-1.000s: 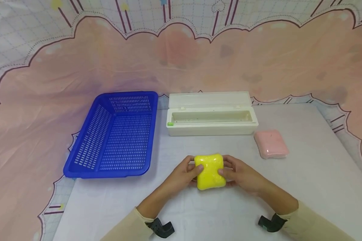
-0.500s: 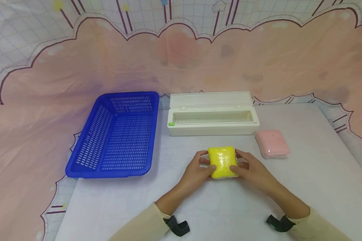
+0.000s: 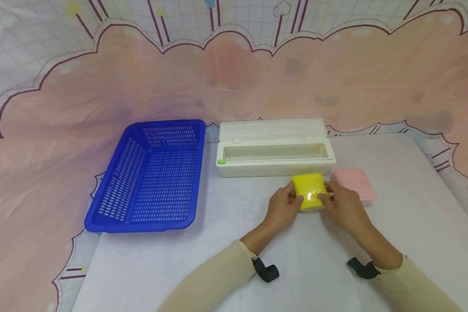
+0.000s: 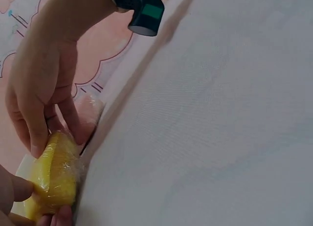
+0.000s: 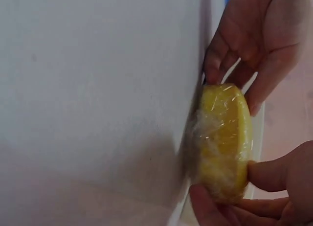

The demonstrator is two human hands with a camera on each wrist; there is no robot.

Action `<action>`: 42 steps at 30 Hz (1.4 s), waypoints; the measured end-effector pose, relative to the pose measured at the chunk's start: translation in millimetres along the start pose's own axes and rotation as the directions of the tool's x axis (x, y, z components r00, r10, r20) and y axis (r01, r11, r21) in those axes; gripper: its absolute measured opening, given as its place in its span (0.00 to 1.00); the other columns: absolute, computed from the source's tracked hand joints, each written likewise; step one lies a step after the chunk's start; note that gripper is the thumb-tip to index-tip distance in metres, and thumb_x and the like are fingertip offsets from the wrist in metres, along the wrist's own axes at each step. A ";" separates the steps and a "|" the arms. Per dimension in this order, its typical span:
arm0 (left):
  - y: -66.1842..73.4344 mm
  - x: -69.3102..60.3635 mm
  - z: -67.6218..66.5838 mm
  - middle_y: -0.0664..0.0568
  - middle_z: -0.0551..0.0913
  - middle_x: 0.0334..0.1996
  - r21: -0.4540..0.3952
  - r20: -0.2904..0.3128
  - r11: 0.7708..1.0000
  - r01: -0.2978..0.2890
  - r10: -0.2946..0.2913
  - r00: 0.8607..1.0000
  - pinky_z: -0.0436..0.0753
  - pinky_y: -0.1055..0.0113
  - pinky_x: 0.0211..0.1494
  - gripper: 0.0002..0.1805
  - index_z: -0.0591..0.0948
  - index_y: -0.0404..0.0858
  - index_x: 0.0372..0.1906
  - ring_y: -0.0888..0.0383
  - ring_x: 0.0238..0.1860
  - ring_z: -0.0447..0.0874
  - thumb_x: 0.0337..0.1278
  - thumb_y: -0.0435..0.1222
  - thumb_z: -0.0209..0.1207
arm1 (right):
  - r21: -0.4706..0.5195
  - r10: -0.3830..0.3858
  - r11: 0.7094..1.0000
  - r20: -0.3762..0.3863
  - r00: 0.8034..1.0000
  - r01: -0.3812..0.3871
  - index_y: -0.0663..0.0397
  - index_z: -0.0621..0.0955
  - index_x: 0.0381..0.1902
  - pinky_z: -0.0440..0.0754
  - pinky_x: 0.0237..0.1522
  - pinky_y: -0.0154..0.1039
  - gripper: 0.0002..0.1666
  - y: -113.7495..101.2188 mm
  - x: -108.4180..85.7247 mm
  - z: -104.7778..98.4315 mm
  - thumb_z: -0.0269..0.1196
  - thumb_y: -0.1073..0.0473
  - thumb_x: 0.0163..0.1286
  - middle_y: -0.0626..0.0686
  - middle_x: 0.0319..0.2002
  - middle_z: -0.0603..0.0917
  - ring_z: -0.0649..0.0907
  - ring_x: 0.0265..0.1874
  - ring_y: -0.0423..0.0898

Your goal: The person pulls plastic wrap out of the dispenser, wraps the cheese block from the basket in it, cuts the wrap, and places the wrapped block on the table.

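Observation:
A yellow rounded block (image 3: 309, 191) wrapped in clear, shiny film is held between both hands just in front of the white box. My left hand (image 3: 283, 208) pinches its left side, thumb on the near face. On the opposite side my right hand (image 3: 345, 207) grips it the same way. In the right wrist view the film on the block (image 5: 224, 143) looks crinkled along one side. A similar pink wrapped block (image 3: 355, 184) lies on the table behind the right hand, partly covered by it.
A long white box (image 3: 277, 169) with its lid raised stands at the back of the white table (image 3: 296, 268). To the left is a blue perforated basket (image 3: 140, 226). Patterned cloth (image 3: 234, 82) hangs behind.
Both hands have carried the yellow block right and away from the body, from the table's middle to beside the pink block. Basket and box stay put.

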State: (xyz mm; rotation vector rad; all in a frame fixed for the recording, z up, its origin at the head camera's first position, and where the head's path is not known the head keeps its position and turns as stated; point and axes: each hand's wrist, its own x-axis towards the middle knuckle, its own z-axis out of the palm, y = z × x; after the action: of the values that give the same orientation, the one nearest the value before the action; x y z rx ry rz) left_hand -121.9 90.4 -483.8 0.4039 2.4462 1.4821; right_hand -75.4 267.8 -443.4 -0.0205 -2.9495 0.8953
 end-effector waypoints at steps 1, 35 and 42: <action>0.2 1.4 2.6 0.51 0.80 0.42 0.003 0.000 1.000 -0.002 0.002 1.000 0.79 0.77 0.41 0.28 0.72 0.35 0.72 0.66 0.38 0.77 0.70 0.38 0.61 | -0.013 0.003 1.000 0.000 1.000 -0.003 0.74 0.76 0.60 0.88 0.40 0.53 0.23 0.0 1.2 -0.1 0.62 0.62 0.73 0.71 0.47 0.86 0.86 0.39 0.62; -9.9 -13.1 0.1 0.51 0.79 0.49 0.098 0.045 0.995 -0.023 0.019 0.999 0.79 0.77 0.46 0.33 0.67 0.41 0.77 0.66 0.44 0.80 0.71 0.42 0.60 | -0.116 0.015 0.993 -0.031 0.999 -0.019 0.76 0.66 0.71 0.83 0.31 0.46 0.33 6.8 4.0 0.9 0.58 0.63 0.75 0.72 0.41 0.84 0.81 0.30 0.55; -7.0 -46.6 -41.7 0.49 0.80 0.56 0.192 0.079 0.979 -0.069 0.055 0.995 0.81 0.68 0.52 0.32 0.65 0.42 0.78 0.60 0.50 0.81 0.75 0.44 0.56 | -0.154 -0.064 0.987 -0.166 0.984 0.038 0.73 0.74 0.66 0.86 0.41 0.59 0.26 9.6 -3.8 -10.0 0.56 0.59 0.78 0.73 0.52 0.84 0.85 0.38 0.61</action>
State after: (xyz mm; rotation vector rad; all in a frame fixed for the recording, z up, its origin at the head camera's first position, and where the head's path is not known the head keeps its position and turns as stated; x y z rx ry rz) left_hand -94.0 36.2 -467.9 0.5673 2.5497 1.2307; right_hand -71.0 281.2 -440.6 -0.0262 -2.8361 0.6290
